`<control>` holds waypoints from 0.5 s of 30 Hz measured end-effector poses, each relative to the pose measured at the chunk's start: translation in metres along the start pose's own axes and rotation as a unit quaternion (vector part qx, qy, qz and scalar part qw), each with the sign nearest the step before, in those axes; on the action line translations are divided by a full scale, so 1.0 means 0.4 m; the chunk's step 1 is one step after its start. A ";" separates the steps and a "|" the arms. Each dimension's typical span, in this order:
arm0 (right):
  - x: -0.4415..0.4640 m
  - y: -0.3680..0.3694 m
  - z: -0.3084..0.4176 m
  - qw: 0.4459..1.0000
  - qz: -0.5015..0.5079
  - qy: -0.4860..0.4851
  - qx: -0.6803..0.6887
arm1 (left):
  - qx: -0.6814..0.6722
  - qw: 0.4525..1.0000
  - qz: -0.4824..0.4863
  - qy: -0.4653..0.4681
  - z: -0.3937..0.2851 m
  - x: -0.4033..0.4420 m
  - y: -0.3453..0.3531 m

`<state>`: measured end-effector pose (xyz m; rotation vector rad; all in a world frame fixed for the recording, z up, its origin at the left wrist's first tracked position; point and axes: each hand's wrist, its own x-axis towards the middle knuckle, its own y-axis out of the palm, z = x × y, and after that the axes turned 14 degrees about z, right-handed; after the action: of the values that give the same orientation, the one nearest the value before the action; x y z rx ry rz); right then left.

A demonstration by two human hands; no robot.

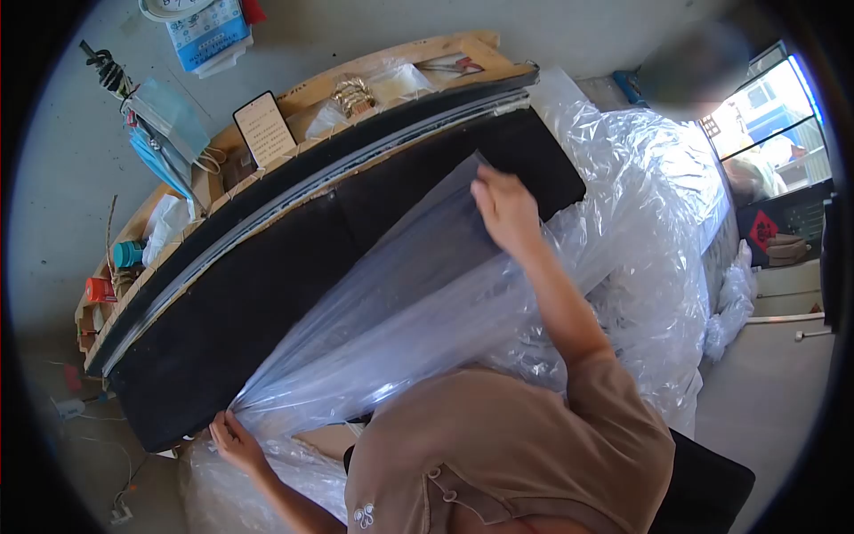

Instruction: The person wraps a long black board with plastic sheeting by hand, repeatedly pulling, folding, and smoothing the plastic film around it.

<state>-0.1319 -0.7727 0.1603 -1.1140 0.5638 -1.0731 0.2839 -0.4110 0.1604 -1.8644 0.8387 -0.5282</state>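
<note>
A sheet of clear plastic film [391, 329] stretches between my two hands across a black-topped work surface [267, 303]. My left hand [233, 438] pinches the gathered corner of the film at the near left edge of the surface. Farther away and to the right, my right hand [507, 209] grips the film's other edge, its fingers closed over the black top. The film is pulled taut in a fan of folds from the left hand and lies looser toward my body.
A large heap of clear plastic [649, 222] lies to the right. Behind the black top, a wooden shelf [311, 89] holds a phone [264, 129], a bundle of gold-coloured ties [353, 96], a teal-capped container [128, 254] and a red box [100, 289]. A window [765, 116] is at far right.
</note>
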 end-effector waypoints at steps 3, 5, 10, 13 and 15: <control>0.088 0.002 -0.017 0.997 -0.076 -0.010 -0.029 | 0.020 0.986 -0.123 0.110 -0.003 0.013 0.025; 0.132 0.002 -0.047 1.000 0.012 -0.008 -0.021 | 0.033 0.981 -0.161 0.100 -0.013 0.028 0.030; 0.170 -0.033 -0.001 0.839 -0.069 0.050 0.538 | -0.286 0.936 -0.203 -0.030 -0.059 0.115 0.065; 0.196 0.021 -0.054 0.983 -0.129 0.078 0.103 | -0.175 0.962 -0.208 -0.015 -0.071 0.219 0.101; 0.224 0.053 -0.101 0.984 -0.063 0.166 0.014 | -0.179 0.965 -0.193 0.009 -0.091 0.305 0.131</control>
<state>-0.1191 -0.8699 0.1375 -0.9613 0.7448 -1.3854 0.3241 -0.5383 0.1276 -2.3827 0.6092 -0.6654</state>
